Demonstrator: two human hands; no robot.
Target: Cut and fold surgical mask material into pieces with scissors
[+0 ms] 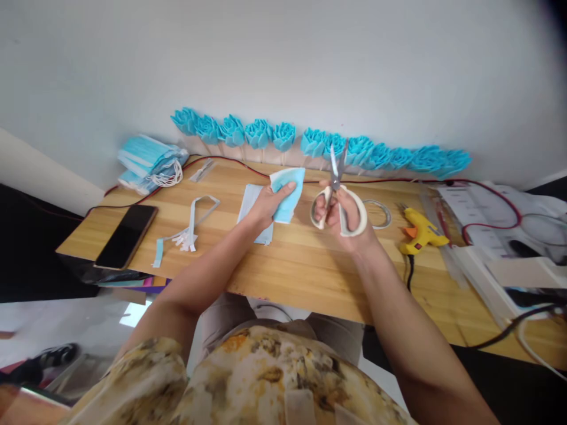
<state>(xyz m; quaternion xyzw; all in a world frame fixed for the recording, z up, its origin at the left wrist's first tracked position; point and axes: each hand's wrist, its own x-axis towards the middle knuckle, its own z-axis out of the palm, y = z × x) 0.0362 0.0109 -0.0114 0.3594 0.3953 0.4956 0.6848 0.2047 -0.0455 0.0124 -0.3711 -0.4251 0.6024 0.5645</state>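
Grained wooden table point(305, 271), left grip point(267, 202) tight on blue cloth point(287, 208), right grip point(335, 219) curled round steel-bladed scissors point(336, 184)

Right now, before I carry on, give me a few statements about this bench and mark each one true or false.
1. The right hand holds the scissors. True.
2. The scissors are fully closed. False: they stand open.
3. The left hand holds a blue sheet. True.
4. The glue gun is yellow. True.
5. The glue gun lies left of the blue sheet. False: it lies to the right.
6. Everything lined up at the back is red. False: the flowers there are blue.
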